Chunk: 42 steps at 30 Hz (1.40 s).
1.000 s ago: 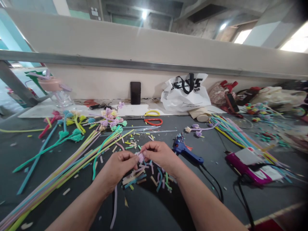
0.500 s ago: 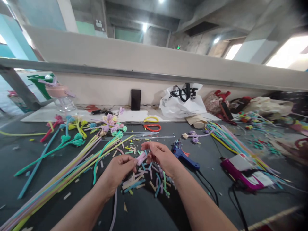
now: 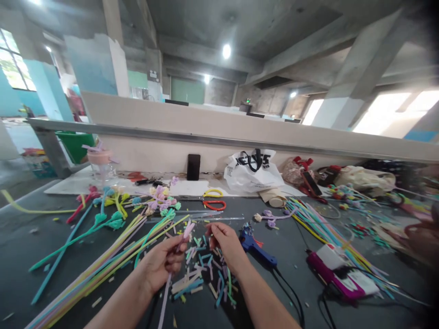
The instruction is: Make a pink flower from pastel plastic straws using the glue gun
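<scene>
My left hand (image 3: 168, 258) pinches a pale lilac pipe-cleaner flower (image 3: 187, 230) between thumb and fingers. Its lilac stem (image 3: 165, 299) hangs below the hand. To the right and apart from it, my right hand (image 3: 222, 242) has its fingers curled and the thumb close to them; whatever they hold, if anything, is too small to make out. Beneath both hands lies a pile of short cut pipe-cleaner pieces (image 3: 192, 279) in several colours. A blue hot glue gun (image 3: 258, 250) rests just right of my right hand.
Long pipe cleaners (image 3: 99, 269) lie at left, with finished flowers (image 3: 115, 220) behind. Scissors (image 3: 214, 204), a phone (image 3: 194, 167) and a white bag (image 3: 252, 176) are at the back. At right are a purple-and-white device (image 3: 338, 276) with cables and another person's blurred hand (image 3: 420, 235).
My hands have moved apart, the left one turning the lilac flower upright. My right hand's fingers have drawn away from it. The camera view has tilted up.
</scene>
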{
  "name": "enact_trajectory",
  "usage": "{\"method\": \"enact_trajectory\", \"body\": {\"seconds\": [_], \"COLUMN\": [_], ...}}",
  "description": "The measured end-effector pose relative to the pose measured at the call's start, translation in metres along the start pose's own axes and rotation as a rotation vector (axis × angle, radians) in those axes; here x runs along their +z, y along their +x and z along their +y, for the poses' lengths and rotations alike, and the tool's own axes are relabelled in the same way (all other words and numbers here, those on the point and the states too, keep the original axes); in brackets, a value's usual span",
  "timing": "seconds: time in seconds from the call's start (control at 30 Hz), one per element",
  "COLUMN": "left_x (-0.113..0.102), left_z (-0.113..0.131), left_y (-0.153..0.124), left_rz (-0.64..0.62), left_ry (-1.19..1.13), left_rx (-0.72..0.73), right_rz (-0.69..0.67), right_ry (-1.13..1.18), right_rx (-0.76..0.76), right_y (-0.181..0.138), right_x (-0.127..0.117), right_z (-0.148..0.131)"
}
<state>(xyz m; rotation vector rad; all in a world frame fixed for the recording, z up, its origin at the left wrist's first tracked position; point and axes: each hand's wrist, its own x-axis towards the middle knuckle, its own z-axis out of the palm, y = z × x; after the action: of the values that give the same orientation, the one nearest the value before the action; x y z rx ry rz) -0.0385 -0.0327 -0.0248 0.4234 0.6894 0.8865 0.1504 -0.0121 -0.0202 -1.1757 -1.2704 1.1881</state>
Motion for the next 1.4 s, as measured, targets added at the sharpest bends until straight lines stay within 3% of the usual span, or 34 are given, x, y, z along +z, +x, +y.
{"method": "enact_trajectory", "body": {"seconds": [0.1,0.27,0.43,0.6,0.77,0.87,0.93,1.03,1.1,1.2,1.4], "left_x": [0.013,0.028,0.016,-0.001,-0.008,-0.007,-0.005,-0.003,-0.001,0.001,0.001], "left_z": [0.006,0.015,0.008,-0.001,0.0,0.001,0.001,-0.001,-0.003,-0.004,-0.005], "left_y": [0.008,0.03,0.04,0.039,0.037,0.038,0.038,0.04,0.04,0.039,0.039], "left_rz": [0.073,0.011,-0.056,-0.089,-0.12,-0.136,-0.111,-0.124,-0.122,-0.103,-0.092], "left_ry": [0.112,0.202,0.222,0.206,0.203,0.229,0.243,0.256,0.288,0.304,0.307], "left_rx": [0.046,0.143,0.214,0.239,0.219,0.207,0.201,0.202,0.228,0.269,0.267], "right_rz": [0.058,0.13,0.148,0.056,0.017,0.001,0.064,0.189,0.16,0.226,0.472], "right_ry": [-0.041,-0.18,-0.427,-0.691,-0.857,-1.001,-1.151,-1.417,-1.425,-1.293,-0.931], "right_rx": [-0.018,-0.041,-0.089,-0.175,-0.177,-0.205,-0.139,0.129,0.175,0.112,0.024], "right_y": [0.002,0.007,0.011,0.006,-0.009,-0.022,-0.029,-0.033,-0.03,-0.02,-0.013], "right_x": [-0.002,-0.008,-0.016,-0.013,-0.005,-0.02,-0.04,-0.074,-0.089,-0.099,-0.099], "right_z": [0.002,0.008,0.015,0.012,-0.013,-0.035,-0.042,-0.031,-0.016,-0.001,-0.031]}}
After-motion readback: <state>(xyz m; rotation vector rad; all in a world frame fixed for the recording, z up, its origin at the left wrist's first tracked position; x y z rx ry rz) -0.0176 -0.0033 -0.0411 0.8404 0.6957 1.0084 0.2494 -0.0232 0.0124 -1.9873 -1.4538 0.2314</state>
